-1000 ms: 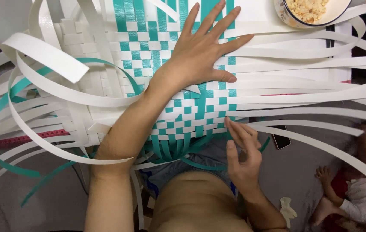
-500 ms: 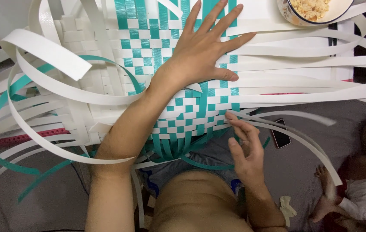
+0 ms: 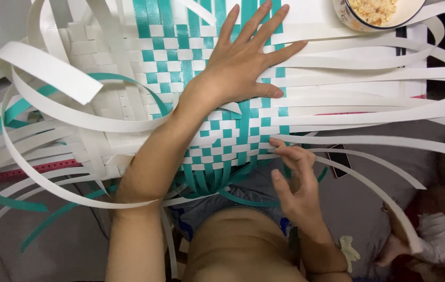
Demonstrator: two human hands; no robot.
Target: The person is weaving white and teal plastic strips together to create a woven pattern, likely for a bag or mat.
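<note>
A woven mat [image 3: 222, 137] of white and teal plastic strips lies across my lap and a white surface. My left hand [image 3: 243, 68] rests flat on the weave with its fingers spread and holds nothing. At the near right edge of the weave, my right hand [image 3: 293, 183] pinches the end of a loose white strip [image 3: 371, 175] between its fingertips. That strip curves away down to the right. Short teal strip ends [image 3: 207, 180] hang from the mat's near edge, above my belly.
Long white strips [image 3: 50, 73] loop out to the left and fan to the right. A bowl of pale food [image 3: 379, 13] stands at the top right. A dark phone [image 3: 340, 161] lies by the right hand. Another person [image 3: 441, 235] lies at lower right.
My right hand has moved up to the mat's near edge and taken hold of a white strip, which now bends down to the right. The left hand has stayed flat.
</note>
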